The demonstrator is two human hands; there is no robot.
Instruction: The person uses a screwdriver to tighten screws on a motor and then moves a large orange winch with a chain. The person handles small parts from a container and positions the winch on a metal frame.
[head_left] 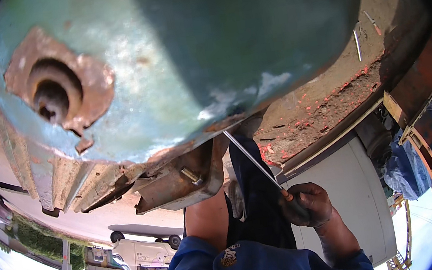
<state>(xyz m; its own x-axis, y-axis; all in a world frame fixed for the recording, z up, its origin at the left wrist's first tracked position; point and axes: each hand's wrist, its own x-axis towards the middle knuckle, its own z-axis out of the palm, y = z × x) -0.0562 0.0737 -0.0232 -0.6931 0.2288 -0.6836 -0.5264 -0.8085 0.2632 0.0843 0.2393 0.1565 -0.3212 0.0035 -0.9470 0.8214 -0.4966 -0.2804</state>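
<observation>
**Right hand (308,203) works a long tool (255,162) at the big green metal piece (126,76)**

The right hand, below the green metal piece and to its right, is wrapped tight around the tool's handle end. It looks like a screwdriver. Its shiny rod slants up to the low edge of the green piece, where the tip goes out of sight. The left forearm (207,221) reaches up below the green piece, behind a rusty bracket (179,188). The left hand is hidden, so I can't tell what it holds.

The job seems to be partway along: the tool is in place, but nothing looks finished. A bolt (191,176) sits at the bracket, just under the green piece. Whether it is tight or loose, I can't tell.
</observation>
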